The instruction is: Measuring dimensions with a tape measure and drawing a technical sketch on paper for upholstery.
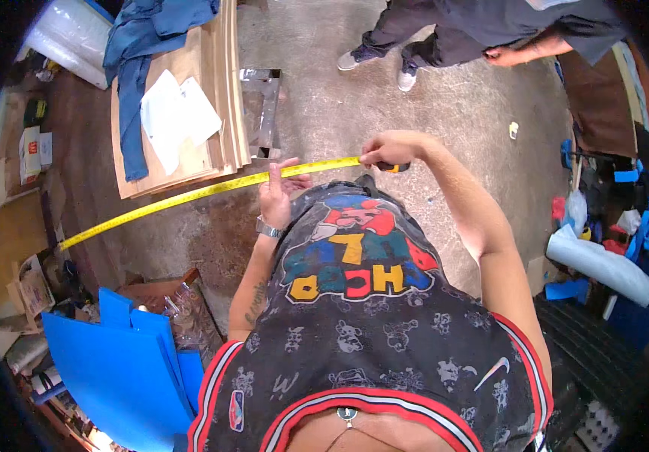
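A yellow tape measure blade [189,194] stretches in a shallow curve from the far left to my right hand [396,148]. That hand is closed around the black and yellow tape measure case [394,167], in front of my waist. My left hand [281,194] is under the blade near its right part, its fingers spread and outstretched. One finger crosses in front of the blade, while other fingers are partly behind or below it. A metal watch [267,227] is on my left wrist. The blade's far end meets dim clutter at the left, and what it touches there cannot be made out.
A stack of wooden sheets [219,83] stands beyond the blade, with papers [177,117] and dark blue cloth [134,68] on top. Beside it is a metal frame [266,113]. Another person [445,38] stands ahead. Blue panels [113,361] lean at lower left; a foam roll [600,264] lies right.
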{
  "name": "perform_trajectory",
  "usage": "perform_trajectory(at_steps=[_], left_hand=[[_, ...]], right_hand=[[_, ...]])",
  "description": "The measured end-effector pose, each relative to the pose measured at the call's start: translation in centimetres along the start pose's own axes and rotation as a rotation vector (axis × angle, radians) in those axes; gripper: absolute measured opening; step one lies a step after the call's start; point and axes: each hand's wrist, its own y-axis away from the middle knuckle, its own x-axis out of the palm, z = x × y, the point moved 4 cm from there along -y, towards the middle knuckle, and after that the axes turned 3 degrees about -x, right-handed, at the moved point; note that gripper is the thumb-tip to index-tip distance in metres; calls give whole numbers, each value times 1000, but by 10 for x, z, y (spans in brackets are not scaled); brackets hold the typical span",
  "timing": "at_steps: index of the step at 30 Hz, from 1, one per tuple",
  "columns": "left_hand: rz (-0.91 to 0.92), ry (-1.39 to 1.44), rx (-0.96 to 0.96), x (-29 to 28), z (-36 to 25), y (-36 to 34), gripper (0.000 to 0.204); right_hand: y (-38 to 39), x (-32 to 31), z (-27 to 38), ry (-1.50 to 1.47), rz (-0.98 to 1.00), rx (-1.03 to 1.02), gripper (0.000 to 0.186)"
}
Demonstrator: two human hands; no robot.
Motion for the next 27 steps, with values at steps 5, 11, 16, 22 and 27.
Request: perform_trajectory(at_steps=[5, 11, 16, 22, 27], left_hand=[[-123, -29, 11, -4, -8, -10, 55], [-114, -192, 79, -7, -32, -5, 54], [-137, -155, 141, -34, -38, -10, 54], [-151, -119, 157, -55, -42, -12, 55], [-163, -114, 164, -55, -43, -17, 55]], right_hand=[[9, -1, -3, -11, -27, 13, 30], [21, 8, -44, -57, -44, 40, 27], [36, 10, -70, -205, 32, 71, 22], [44, 11, -83, -243, 16, 80, 20], [42, 15, -76, -140, -20, 117, 25]])
